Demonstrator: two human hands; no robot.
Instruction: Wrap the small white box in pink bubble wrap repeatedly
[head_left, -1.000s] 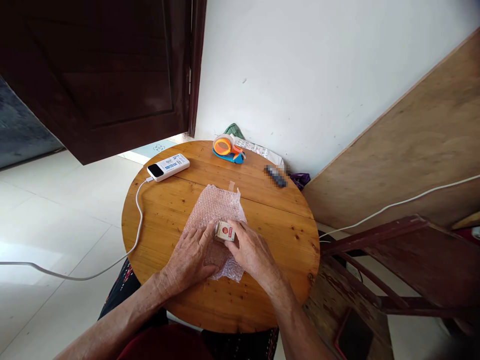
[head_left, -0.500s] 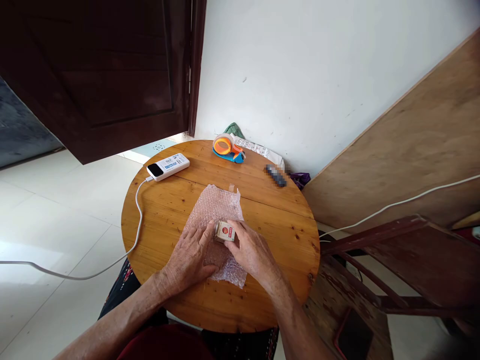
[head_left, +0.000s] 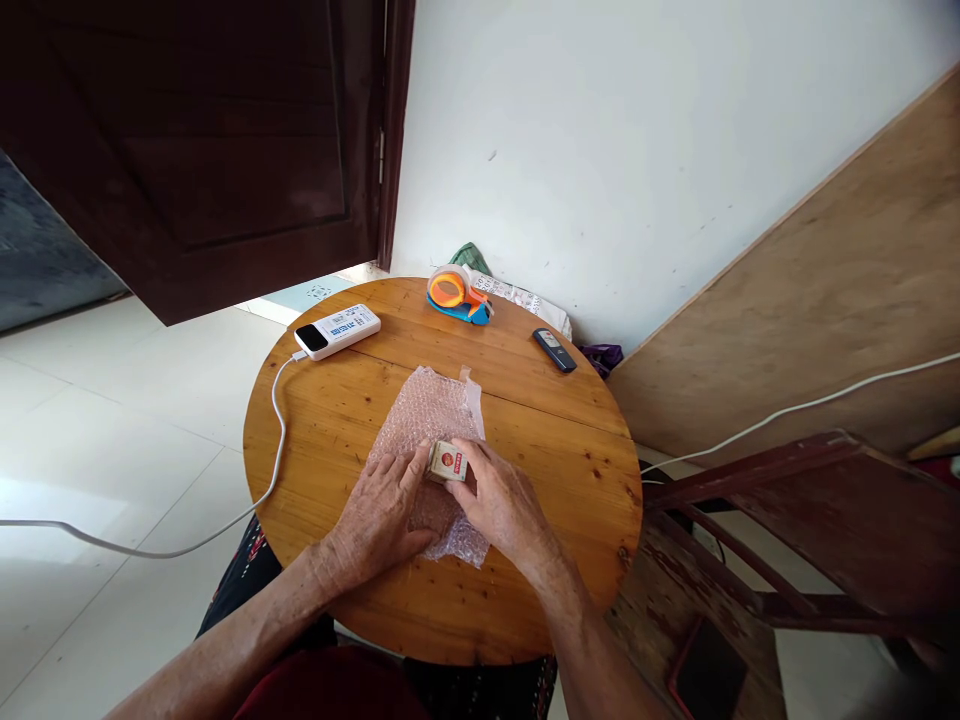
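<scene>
A sheet of bubble wrap [head_left: 424, 405] lies on the round wooden table [head_left: 315, 440]. On it, near the middle, is a small cream box [head_left: 448, 461] with a red round mark and a red label. My right hand [head_left: 501, 497] grips the box from its right side, thumb at the near edge and fingers at the far edge. Flat on the wrap lies my left hand [head_left: 386, 505], fingers stretched out, its index fingertip beside the left end of the box. Part of the wrap is hidden beneath both hands.
A tape dispenser [head_left: 459, 296] stands at the table's far edge, with a dark handheld device [head_left: 554, 350] to its right. A white power bank [head_left: 337, 331] with a white cable [head_left: 281, 430] sits at the left. A wooden chair [head_left: 750, 530] holding a phone [head_left: 709, 668] is at the right.
The box has shifted slightly left, toward my left hand, with my right hand on it. The right edge of the bubble wrap has moved a little left. My left hand stays in place.
</scene>
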